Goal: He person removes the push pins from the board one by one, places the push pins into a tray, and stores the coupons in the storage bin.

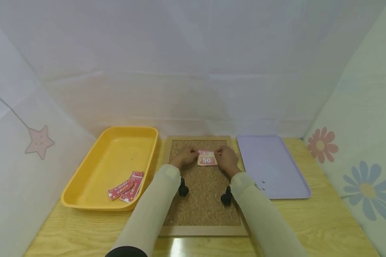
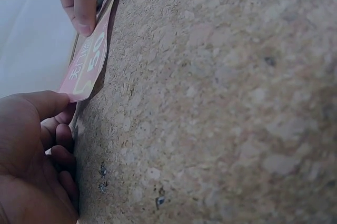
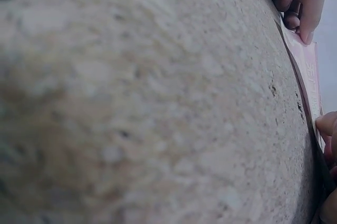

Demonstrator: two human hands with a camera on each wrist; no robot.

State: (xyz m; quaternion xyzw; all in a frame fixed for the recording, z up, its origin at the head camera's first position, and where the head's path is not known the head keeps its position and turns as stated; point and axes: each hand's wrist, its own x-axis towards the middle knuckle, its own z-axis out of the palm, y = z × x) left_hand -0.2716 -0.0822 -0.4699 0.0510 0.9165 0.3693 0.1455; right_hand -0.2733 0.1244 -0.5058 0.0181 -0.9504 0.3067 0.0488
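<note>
A pink coupon (image 1: 207,158) printed with a large 50 is held just over the upper part of a cork board (image 1: 206,192) with a wooden frame. My left hand (image 1: 188,155) pinches its left end between thumb and forefinger. At the other end, my right hand (image 1: 226,159) pinches the coupon too and covers part of it. In the left wrist view the coupon (image 2: 87,69) stretches between both hands, its near edge slightly off the cork. The right wrist view shows only a narrow strip of the coupon (image 3: 308,71) beside the cork.
To the left stands a yellow tray (image 1: 107,153) with several red coupons (image 1: 130,187) in its near right corner. A lilac tray (image 1: 273,164) lies at the right, with small shiny pieces (image 1: 263,185) near its front left edge. White sheets hang behind and at both sides.
</note>
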